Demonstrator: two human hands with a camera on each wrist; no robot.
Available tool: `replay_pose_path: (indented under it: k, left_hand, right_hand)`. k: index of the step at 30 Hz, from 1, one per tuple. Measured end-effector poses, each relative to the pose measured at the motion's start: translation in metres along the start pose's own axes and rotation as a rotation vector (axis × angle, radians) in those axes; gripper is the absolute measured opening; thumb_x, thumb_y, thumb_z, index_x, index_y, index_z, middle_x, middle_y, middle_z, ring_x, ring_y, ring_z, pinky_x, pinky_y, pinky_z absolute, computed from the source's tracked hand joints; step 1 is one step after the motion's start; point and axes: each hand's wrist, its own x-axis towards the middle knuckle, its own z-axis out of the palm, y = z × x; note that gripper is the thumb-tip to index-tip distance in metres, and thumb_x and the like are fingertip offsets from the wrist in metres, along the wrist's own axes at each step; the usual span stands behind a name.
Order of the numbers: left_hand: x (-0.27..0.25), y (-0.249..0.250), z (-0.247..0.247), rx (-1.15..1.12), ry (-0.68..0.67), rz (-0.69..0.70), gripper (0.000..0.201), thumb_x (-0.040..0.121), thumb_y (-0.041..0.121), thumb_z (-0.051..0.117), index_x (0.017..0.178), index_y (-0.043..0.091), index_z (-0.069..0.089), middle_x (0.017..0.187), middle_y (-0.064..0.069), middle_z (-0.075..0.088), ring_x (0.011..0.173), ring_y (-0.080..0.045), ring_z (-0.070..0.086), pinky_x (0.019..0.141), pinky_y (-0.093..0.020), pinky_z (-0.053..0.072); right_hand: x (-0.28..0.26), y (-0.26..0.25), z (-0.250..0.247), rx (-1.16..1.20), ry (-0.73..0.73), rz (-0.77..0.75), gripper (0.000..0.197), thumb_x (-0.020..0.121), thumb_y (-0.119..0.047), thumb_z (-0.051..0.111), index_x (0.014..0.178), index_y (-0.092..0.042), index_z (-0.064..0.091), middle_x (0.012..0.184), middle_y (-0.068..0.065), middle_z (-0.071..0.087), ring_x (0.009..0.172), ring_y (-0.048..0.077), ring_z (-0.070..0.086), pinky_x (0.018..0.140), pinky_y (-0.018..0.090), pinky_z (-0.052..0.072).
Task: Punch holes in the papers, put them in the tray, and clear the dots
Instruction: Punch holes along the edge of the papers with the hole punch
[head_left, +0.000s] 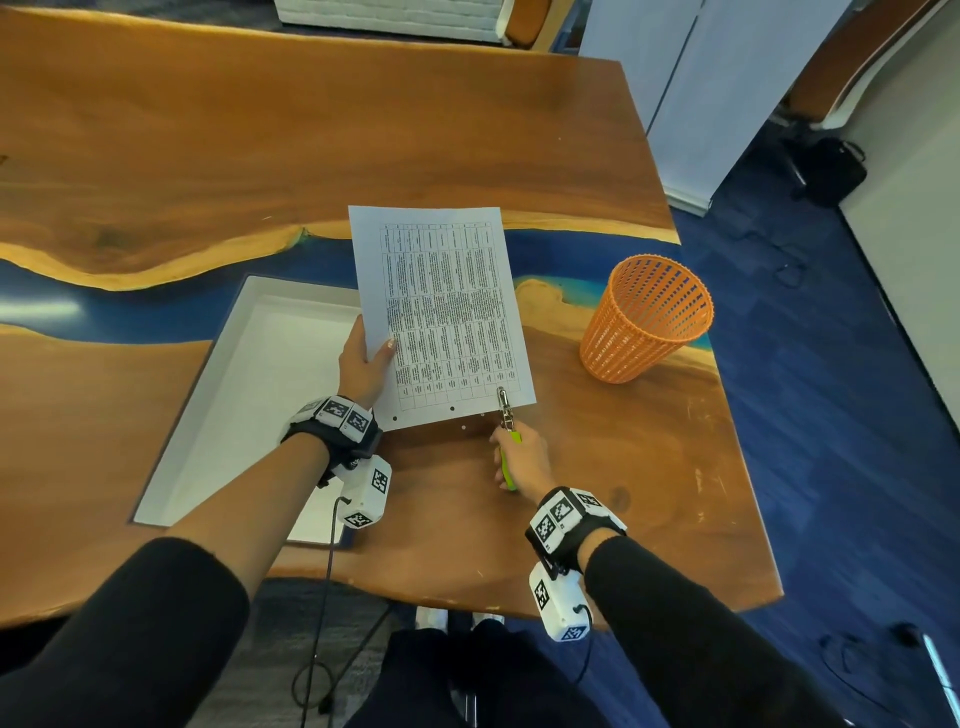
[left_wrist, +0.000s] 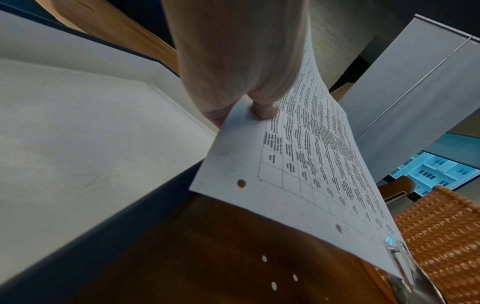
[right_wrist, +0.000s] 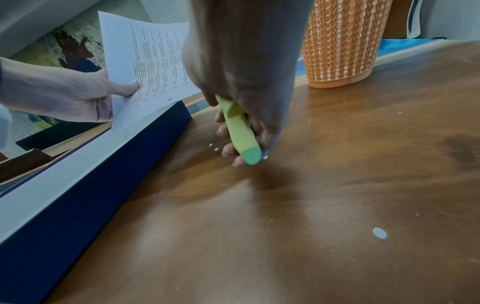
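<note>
My left hand (head_left: 366, 358) pinches the left edge of a printed sheet of paper (head_left: 441, 312) and holds it tilted above the table; the same paper (left_wrist: 306, 164) shows two punched holes along its near edge. My right hand (head_left: 519, 457) grips the green handles of a hole punch (head_left: 505, 421), whose metal head sits over the sheet's near right corner. The green punch handle (right_wrist: 240, 131) lies inside my curled fingers. Small white paper dots (left_wrist: 274, 286) lie on the wood under the sheet. A white tray (head_left: 249, 395) with blue sides lies to the left.
An orange mesh bin (head_left: 647, 317) stands upright at the table's right. The wooden table (head_left: 597, 493) has a blue resin band across it. One larger dot (right_wrist: 379, 233) lies nearer me on the wood. The table's right and near edges are close by.
</note>
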Motion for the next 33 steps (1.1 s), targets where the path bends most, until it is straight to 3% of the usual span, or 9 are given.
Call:
replay_pose_path:
  k: [6,13,18,25,30,33]
  left_hand:
    - [0.002,0.005,0.005,0.005,-0.004,-0.009,0.05,0.096,0.013,0.054,0.142,0.007,0.037,0.138,-0.014,0.052,0.126,-0.03,0.052,0.105,-0.053,0.043]
    - [0.002,0.002,0.008,0.013,-0.02,-0.011,0.05,0.096,0.017,0.054,0.143,0.011,0.038,0.138,-0.012,0.053,0.125,-0.03,0.053,0.102,-0.056,0.044]
    - [0.0,0.006,0.012,0.007,-0.019,-0.001,0.049,0.096,0.011,0.053,0.142,0.007,0.036,0.138,-0.014,0.052,0.125,-0.03,0.052,0.104,-0.05,0.044]
    - [0.001,0.004,0.016,0.019,-0.025,0.0,0.049,0.096,0.012,0.053,0.142,0.007,0.037,0.137,-0.014,0.053,0.125,-0.03,0.053,0.104,-0.052,0.045]
    - [0.004,0.003,0.017,0.019,-0.03,0.002,0.049,0.096,0.011,0.053,0.142,0.005,0.037,0.138,-0.015,0.052,0.126,-0.031,0.052,0.104,-0.054,0.044]
    - [0.005,0.004,0.018,0.019,-0.033,0.012,0.05,0.096,0.011,0.053,0.143,0.005,0.036,0.138,-0.015,0.052,0.126,-0.031,0.052,0.104,-0.055,0.043]
  right_hand:
    - [0.0,0.0,-0.004,-0.022,-0.001,0.015,0.019,0.083,-0.016,0.044,0.065,-0.014,0.049,0.058,0.009,0.049,0.039,0.021,0.043,0.04,0.022,0.036]
    - [-0.001,0.001,-0.006,-0.018,0.024,-0.006,0.022,0.082,-0.01,0.042,0.061,-0.012,0.044,0.054,0.009,0.042,0.037,0.019,0.035,0.035,0.018,0.029]
    - [-0.002,0.001,-0.007,-0.011,0.044,-0.004,0.023,0.082,-0.007,0.042,0.06,-0.013,0.042,0.052,0.007,0.04,0.04,0.017,0.032,0.036,0.016,0.025]
    - [0.001,0.008,-0.003,-0.034,0.092,-0.013,0.023,0.069,-0.021,0.042,0.046,-0.025,0.045,0.048,-0.002,0.041,0.052,0.016,0.033,0.051,0.03,0.027]
    - [-0.002,0.006,-0.006,-0.029,0.093,-0.032,0.024,0.073,-0.017,0.043,0.05,-0.022,0.038,0.044,-0.004,0.04,0.044,0.018,0.034,0.05,0.035,0.029]
    - [-0.001,0.005,-0.007,-0.035,0.092,-0.033,0.022,0.071,-0.024,0.042,0.049,-0.024,0.04,0.047,-0.003,0.042,0.049,0.02,0.035,0.053,0.038,0.03]
